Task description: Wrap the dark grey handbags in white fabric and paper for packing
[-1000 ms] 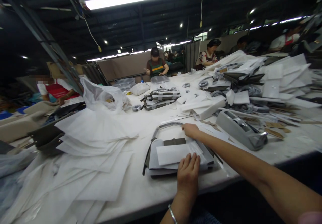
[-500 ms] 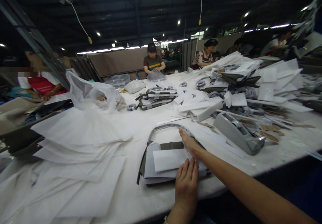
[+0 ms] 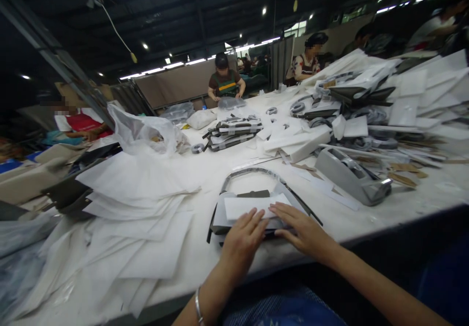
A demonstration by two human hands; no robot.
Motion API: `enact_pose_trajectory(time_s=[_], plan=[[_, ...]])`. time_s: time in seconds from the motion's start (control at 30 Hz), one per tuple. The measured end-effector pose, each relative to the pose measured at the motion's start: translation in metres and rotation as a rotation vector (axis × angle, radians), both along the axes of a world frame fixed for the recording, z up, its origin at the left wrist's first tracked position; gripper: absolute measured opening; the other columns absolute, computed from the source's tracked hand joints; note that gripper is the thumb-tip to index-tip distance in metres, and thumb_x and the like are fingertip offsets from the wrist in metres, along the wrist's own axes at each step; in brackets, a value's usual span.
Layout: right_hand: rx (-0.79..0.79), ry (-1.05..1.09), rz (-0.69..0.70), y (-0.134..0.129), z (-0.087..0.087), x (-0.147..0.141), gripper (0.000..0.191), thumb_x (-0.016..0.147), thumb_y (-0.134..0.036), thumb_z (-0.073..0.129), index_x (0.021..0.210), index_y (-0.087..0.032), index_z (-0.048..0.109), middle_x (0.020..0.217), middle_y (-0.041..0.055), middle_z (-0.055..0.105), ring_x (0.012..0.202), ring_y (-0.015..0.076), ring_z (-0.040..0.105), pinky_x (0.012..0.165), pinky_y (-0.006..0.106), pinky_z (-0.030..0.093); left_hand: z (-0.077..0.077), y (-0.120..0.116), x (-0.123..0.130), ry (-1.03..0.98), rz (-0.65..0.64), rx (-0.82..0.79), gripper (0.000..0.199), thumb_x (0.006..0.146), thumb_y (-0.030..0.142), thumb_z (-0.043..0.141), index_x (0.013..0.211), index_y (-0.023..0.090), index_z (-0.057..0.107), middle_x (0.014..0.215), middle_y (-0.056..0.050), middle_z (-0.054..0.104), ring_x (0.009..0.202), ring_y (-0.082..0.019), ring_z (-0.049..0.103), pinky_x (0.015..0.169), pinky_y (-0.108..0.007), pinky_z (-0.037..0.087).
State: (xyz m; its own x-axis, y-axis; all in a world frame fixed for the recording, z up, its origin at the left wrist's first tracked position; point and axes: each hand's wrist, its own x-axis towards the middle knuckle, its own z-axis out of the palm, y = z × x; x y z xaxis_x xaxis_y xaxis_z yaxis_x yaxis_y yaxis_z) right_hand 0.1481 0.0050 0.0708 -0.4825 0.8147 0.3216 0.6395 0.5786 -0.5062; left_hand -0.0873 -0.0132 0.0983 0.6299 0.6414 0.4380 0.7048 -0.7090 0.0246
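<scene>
Grey bag point(image 3: 252, 208), flat on the white table point(image 3: 220, 169) at its near edge, wrapped in white paper with a folded white sheet point(image 3: 252, 205) across the top and a grey curved handle point(image 3: 249, 172) arching away from the person. Change since half a second ago: the right hand point(image 3: 306, 230), then stretched to the far side of the bag by the handle, has drawn back to the near edge; the left hand point(image 3: 244, 240) has slid leftward along that edge. Both hands now lie palm down, fingers spread and flat, pressing the near edge of the wrapped bag, side by side and gripping nothing. Left of the bag, just beside: loose stack of white paper sheets point(image 3: 139, 204). Right, near: grey tape dispenser point(image 3: 351, 177). Beyond: pile of wrapped bags point(image 3: 230, 135), clear plastic bag point(image 3: 146, 133), heap of white packets and dark bags point(image 3: 373, 101). Other people work at the far side. Nothing covers the bag but the hands.
</scene>
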Motion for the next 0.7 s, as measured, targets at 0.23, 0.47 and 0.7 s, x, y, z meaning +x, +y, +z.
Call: enact_pose_trajectory(time_s=[0.23, 0.47, 0.7], plan=[[0.304, -0.232, -0.005, -0.012, -0.047, 0.004, 0.075, 0.089, -0.006, 0.05, 0.155, -0.032, 0.024, 0.157, 0.0037, 0.035, 0.144, 0.025, 0.032, 0.117, 0.049, 0.034, -0.017, 0.025, -0.06, 0.262, 0.066, 0.013, 0.044, 0.095, 0.022, 0.055, 0.139, 0.021, 0.048, 0.142, -0.009, 0.055, 0.131, -0.024, 0.052, 0.109, -0.045, 0.046], [0.373, -0.1, -0.051, -0.03, -0.046, -0.007, 0.064, 0.094, -0.008, 0.047, 0.151, -0.033, 0.033, 0.152, 0.0009, 0.043, 0.143, 0.0251, 0.035, 0.116, 0.052, 0.036, -0.05, 0.014, -0.059, 0.172, 0.167, 0.033, 0.046, 0.097, 0.011, 0.044, 0.142, 0.021, 0.045, 0.142, -0.006, 0.055, 0.136, -0.019, 0.047, 0.111, -0.042, 0.043], [0.387, 0.053, -0.109, -0.044, -0.052, -0.005, 0.062, 0.093, -0.009, 0.051, 0.148, -0.036, 0.04, 0.142, 0.002, 0.054, 0.134, 0.0255, 0.048, 0.109, 0.049, 0.047, -0.036, 0.018, -0.068, 0.278, 0.083, -0.048, 0.057, 0.096, 0.018, 0.05, 0.15, 0.02, 0.032, 0.152, -0.006, 0.044, 0.141, -0.021, 0.039, 0.114, -0.044, 0.038]])
